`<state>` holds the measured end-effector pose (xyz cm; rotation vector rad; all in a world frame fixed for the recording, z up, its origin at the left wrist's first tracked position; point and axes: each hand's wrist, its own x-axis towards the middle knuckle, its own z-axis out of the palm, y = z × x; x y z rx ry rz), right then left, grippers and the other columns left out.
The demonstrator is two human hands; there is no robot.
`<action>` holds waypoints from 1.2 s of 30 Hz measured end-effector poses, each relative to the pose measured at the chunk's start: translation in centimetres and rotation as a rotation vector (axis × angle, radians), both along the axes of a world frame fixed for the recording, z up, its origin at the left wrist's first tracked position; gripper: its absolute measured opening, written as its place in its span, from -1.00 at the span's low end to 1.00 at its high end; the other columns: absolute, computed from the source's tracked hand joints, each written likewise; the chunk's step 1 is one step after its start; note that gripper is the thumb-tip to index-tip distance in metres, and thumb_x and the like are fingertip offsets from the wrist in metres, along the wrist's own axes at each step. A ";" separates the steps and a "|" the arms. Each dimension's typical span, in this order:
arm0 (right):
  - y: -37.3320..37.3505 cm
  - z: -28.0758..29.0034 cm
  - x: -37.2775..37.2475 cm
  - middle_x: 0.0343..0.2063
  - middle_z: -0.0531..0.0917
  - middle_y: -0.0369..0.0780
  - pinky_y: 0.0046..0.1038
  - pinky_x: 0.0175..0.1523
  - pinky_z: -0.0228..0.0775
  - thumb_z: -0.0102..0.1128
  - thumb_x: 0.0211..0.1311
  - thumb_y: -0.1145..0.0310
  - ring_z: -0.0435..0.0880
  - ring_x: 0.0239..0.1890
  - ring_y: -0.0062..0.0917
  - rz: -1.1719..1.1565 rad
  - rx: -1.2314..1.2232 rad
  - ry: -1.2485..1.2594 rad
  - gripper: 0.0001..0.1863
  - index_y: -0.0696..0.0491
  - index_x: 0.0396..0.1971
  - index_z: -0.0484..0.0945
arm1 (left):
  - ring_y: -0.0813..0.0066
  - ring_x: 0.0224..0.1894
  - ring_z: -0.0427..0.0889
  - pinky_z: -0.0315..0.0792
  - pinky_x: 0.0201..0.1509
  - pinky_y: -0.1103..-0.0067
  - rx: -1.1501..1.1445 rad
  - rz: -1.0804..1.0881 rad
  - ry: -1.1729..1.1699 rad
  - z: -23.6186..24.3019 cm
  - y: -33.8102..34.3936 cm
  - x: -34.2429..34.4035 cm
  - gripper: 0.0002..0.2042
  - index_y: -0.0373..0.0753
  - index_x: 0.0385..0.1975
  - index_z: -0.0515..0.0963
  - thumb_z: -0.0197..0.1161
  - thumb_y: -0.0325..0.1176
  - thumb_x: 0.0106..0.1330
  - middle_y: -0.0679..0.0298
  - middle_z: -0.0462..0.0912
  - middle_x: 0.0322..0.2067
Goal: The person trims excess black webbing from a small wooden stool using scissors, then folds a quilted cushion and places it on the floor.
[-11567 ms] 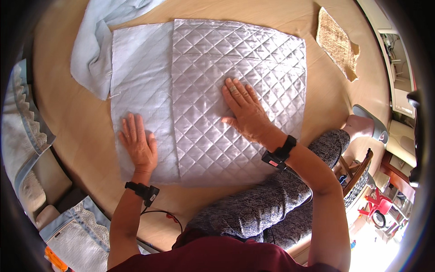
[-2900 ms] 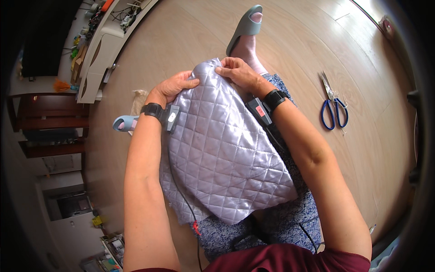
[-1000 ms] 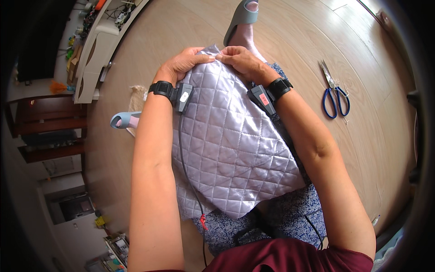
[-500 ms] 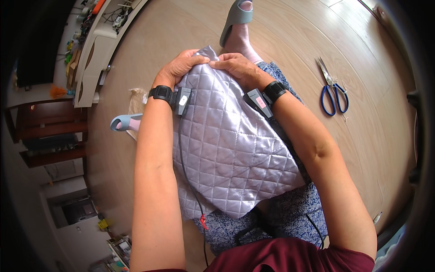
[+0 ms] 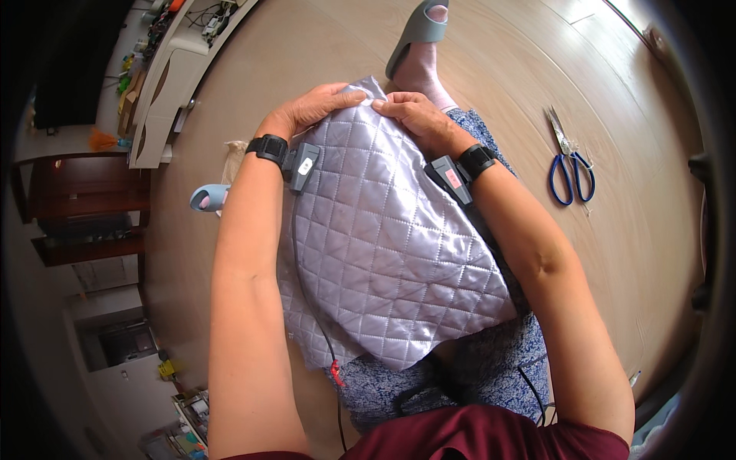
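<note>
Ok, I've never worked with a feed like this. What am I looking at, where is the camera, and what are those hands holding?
There is no machine here: these are a person's two bare hands. The single picture comes from a wide fisheye camera on the person's head, looking down, so straight lines bend near the rim. The person is seated, with a silver-grey quilted fabric piece spread over the lap. The left hand and right hand meet at its far corner and pinch the edge there. Each wrist wears a black band with a small device attached. On the wooden floor, to the person's right, lie blue-handled scissors. A foot in a grey slipper shows beyond the fabric.
</note>
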<state>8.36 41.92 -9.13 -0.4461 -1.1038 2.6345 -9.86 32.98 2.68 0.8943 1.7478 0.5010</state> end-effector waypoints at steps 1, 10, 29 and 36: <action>0.1 0.0 0.1 -0.48 0.60 -0.38 -0.67 -0.35 0.44 0.30 0.33 0.33 0.55 -0.46 -0.74 0.025 -0.034 -0.012 -0.83 0.08 -0.41 0.56 | 0.56 -0.06 0.58 0.47 0.04 0.64 -0.022 -0.032 0.034 0.4 -0.4 -0.5 -0.43 -0.33 0.11 0.50 0.31 0.02 0.30 0.25 0.63 -0.06; 0.1 1.5 0.3 -0.43 0.63 -0.34 -0.60 -0.31 0.48 0.27 0.34 0.35 0.59 -0.43 -0.69 0.066 -0.089 -0.028 -0.85 0.09 -0.35 0.54 | 0.63 -0.13 0.65 0.54 0.02 0.63 0.019 0.069 -0.150 0.2 -5.3 -2.0 -0.62 -0.35 0.03 0.57 0.27 -0.16 0.41 0.28 0.70 -0.09; 0.6 -0.3 -0.7 -0.28 0.68 -0.32 -0.60 -0.11 0.54 0.16 0.43 0.30 0.65 -0.28 -0.68 0.095 0.046 -0.011 -0.81 0.12 -0.16 0.56 | 0.51 -0.14 0.69 0.58 0.03 0.58 0.100 0.061 -0.385 -1.2 -7.1 -3.2 -0.50 -0.45 0.08 0.51 0.47 -0.35 0.19 0.17 0.70 -0.08; 0.4 0.2 -0.4 -0.33 0.68 -0.30 -0.58 -0.16 0.54 0.20 0.41 0.32 0.64 -0.33 -0.65 0.088 0.008 0.011 -0.83 0.12 -0.26 0.57 | 0.47 -0.13 0.69 0.55 0.06 0.57 0.209 0.067 -0.411 -1.2 -7.9 -2.4 -0.50 -0.41 0.09 0.52 0.45 -0.37 0.16 0.17 0.70 -0.08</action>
